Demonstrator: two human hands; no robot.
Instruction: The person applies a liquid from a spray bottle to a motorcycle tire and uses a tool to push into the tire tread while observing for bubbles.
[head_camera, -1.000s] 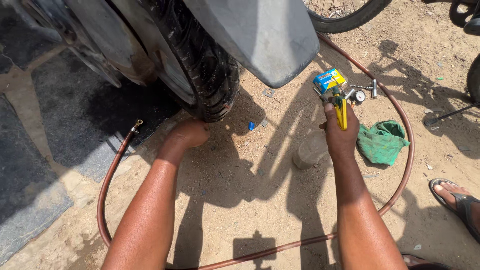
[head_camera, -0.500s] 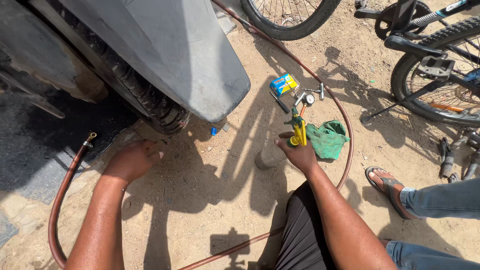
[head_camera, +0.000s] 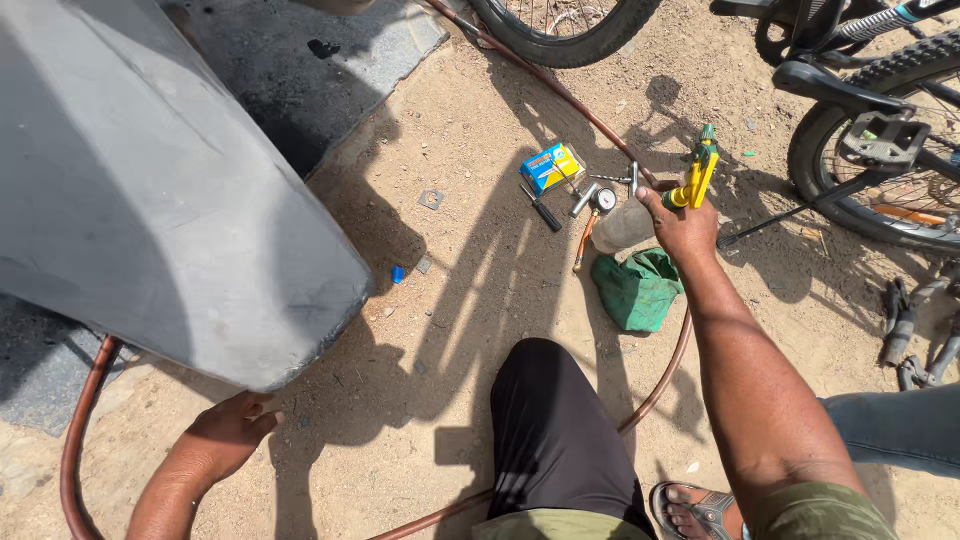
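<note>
My right hand (head_camera: 683, 228) is stretched forward over the sandy ground and grips a yellow and green tool (head_camera: 697, 176) by its handle. Just left of it lie a pressure gauge (head_camera: 604, 199), a blue and yellow box (head_camera: 552, 167) and a dark screwdriver (head_camera: 541, 210). A green cloth (head_camera: 637, 290) lies below the hand. My left hand (head_camera: 228, 432) rests on the ground at the lower left, fingers curled, holding nothing, beside the grey vehicle body panel (head_camera: 150, 200). A brown air hose (head_camera: 78, 440) curves past it.
Bicycle wheels stand at the top (head_camera: 565, 35) and at the right with a pedal (head_camera: 880, 140). Another person's jeans leg (head_camera: 895, 425) and pliers (head_camera: 905, 335) are at the right. My dark-trousered knee (head_camera: 550, 430) and sandalled foot (head_camera: 700, 510) are at the bottom. A dark mat (head_camera: 300, 70) lies at the upper left.
The view has swung right and up, so the tyre has slid out of sight behind the grey panel. My right hand has reached further forward with the tool, past the green cloth.
</note>
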